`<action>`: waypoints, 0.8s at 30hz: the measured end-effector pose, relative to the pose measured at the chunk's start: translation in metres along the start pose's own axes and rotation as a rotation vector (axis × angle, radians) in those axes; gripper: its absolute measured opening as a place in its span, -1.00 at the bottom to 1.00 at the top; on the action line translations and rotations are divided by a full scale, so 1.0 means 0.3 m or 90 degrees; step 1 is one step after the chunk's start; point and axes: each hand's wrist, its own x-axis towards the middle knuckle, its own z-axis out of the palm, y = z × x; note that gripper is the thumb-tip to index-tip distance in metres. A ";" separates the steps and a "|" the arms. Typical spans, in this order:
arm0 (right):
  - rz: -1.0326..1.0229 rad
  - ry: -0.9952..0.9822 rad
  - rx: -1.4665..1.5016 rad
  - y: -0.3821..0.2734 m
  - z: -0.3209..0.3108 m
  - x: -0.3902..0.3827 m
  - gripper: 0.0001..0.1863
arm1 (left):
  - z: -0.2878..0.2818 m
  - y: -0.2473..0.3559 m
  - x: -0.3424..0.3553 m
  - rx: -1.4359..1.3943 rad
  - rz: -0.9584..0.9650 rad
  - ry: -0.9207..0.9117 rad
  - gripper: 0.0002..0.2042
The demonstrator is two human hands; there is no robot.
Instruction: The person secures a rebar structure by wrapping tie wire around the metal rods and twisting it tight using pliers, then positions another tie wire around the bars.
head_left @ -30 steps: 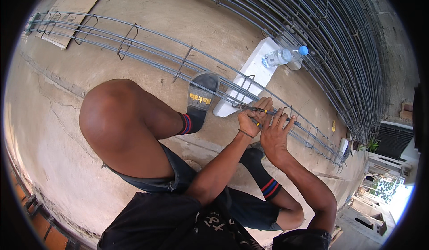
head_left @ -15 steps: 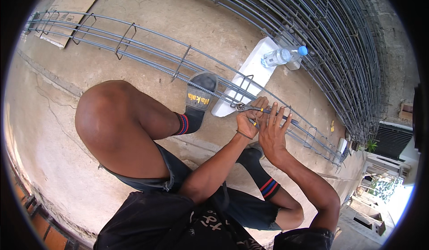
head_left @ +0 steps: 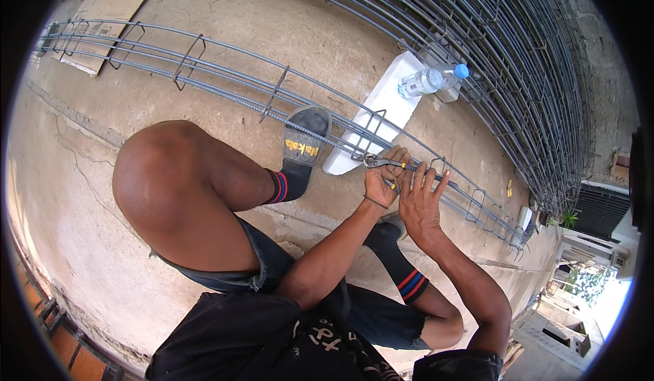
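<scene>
Long-handled pincers (head_left: 374, 162) with dark handles and yellow marks have their jaws at a stirrup on the lower bars of a long rebar cage (head_left: 225, 88). My left hand (head_left: 383, 183) is closed around the handles just behind the jaws. My right hand (head_left: 420, 204) lies beside it with fingers stretched and spread over the far end of the handles. Whether the jaws grip a tie wire is too small to tell. A white foam block (head_left: 388, 101) lies under the cage, left of the hands. My shoe (head_left: 308, 139) is next to it beneath the bars.
Two plastic bottles, one a clear bottle (head_left: 421, 83) and one a blue-capped bottle (head_left: 452, 76), stand by the foam block. A large stack of rebar cages (head_left: 518, 74) fills the far right. Flattened cardboard (head_left: 126, 6) lies at the far left on the concrete floor (head_left: 225, 13).
The pincers and both hands have shifted slightly to the right, and the jaws sit a little away from where they were at the stirrup. The cage stays in place.
</scene>
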 end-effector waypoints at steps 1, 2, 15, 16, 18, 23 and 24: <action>-0.004 0.016 0.014 0.003 -0.001 0.003 -0.56 | 0.001 0.001 0.005 -0.023 0.003 0.000 -0.65; -0.009 0.031 0.028 0.006 -0.002 0.006 -0.57 | 0.002 0.001 0.011 -0.046 0.007 -0.001 -0.69; 0.023 -0.065 0.018 0.115 0.010 0.022 -0.68 | 0.101 -0.016 0.014 -0.036 0.025 0.194 -0.86; 0.026 -0.069 0.017 0.121 0.002 0.029 -0.68 | 0.112 -0.018 0.014 -0.049 0.029 0.221 -0.90; -0.002 -0.056 0.031 0.131 -0.032 0.058 -0.79 | 0.136 -0.005 0.013 -0.051 0.037 0.280 -0.94; -0.080 -0.192 0.286 0.199 -0.027 0.105 -0.84 | 0.092 -0.007 -0.047 -0.043 0.010 0.117 -0.83; -0.096 -0.243 0.339 0.198 -0.048 0.118 -0.82 | 0.092 -0.010 -0.067 -0.048 0.006 0.093 -0.80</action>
